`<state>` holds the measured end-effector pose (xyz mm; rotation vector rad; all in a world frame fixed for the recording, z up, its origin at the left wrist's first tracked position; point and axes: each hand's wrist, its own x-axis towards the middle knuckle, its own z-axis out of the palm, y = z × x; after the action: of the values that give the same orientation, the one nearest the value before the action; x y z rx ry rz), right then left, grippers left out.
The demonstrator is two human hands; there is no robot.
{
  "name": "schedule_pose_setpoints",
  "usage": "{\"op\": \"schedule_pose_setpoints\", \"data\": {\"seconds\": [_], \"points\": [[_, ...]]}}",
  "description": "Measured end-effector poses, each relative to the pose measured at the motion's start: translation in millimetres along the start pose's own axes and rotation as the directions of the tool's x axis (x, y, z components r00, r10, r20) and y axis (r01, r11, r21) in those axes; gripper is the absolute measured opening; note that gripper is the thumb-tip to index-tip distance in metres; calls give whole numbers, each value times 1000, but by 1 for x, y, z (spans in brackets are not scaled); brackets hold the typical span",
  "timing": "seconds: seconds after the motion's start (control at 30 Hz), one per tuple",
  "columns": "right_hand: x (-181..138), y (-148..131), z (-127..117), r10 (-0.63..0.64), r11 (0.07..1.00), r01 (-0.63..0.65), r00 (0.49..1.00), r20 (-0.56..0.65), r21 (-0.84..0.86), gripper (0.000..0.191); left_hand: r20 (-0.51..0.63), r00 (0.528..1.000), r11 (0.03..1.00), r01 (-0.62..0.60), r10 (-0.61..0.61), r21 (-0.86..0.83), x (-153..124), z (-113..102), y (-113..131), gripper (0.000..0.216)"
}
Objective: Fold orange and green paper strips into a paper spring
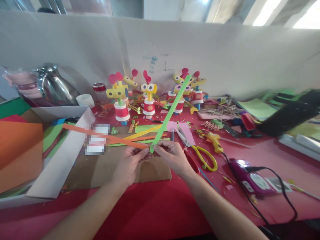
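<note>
My left hand [128, 163] and my right hand [172, 156] meet over a brown cardboard sheet [100, 170]. Both pinch the joined ends of two paper strips. An orange strip [100, 135] runs from my left fingers out to the left. A green strip [172, 111] rises from my right fingers up and to the right. The fingers of both hands are closed on the strips where they cross.
Paper-cup craft figures [150, 100] stand at the back. Scissors with yellow handles [200, 151], a yellow glue gun [212, 138], a purple power strip [250, 181] with black cable, loose strips, a box of coloured paper [22, 146] and a metal kettle [53, 85] lie around on the red table.
</note>
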<state>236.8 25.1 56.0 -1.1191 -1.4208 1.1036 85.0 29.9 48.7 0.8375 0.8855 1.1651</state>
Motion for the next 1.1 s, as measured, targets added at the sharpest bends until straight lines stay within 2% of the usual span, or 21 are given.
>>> {"op": "schedule_pose_setpoints", "data": {"seconds": [0.27,0.47,0.57,0.67,0.83,0.93,1.0,1.1], "points": [[-1,-5,-1,-119,973,108,992,-44,-202,20,62,998,998,-8,4,59,-2,1,3,20],[1,1,-3,-96,986,99,995,21,-138,24,37,999,988,-44,39,147,-1,1,4,19],[2,6,-5,-93,981,96,995,20,-172,30,50,998,984,-51,43,173,-1,0,2,18],[3,7,-8,-56,986,53,998,-15,-159,38,33,999,981,-4,-3,193,-1,-2,1,21],[8,4,-17,79,996,-83,991,-108,-29,41,20,997,960,64,-72,271,-2,-3,4,23],[14,3,-27,120,987,-95,972,-202,126,36,25,995,950,85,-97,300,-2,-3,7,20],[17,2,-34,122,961,-39,948,-294,273,31,32,994,953,88,-102,290,-1,-4,9,19],[21,2,-41,80,896,129,894,-440,425,28,5,994,974,110,-113,198,1,-5,9,21]]}}
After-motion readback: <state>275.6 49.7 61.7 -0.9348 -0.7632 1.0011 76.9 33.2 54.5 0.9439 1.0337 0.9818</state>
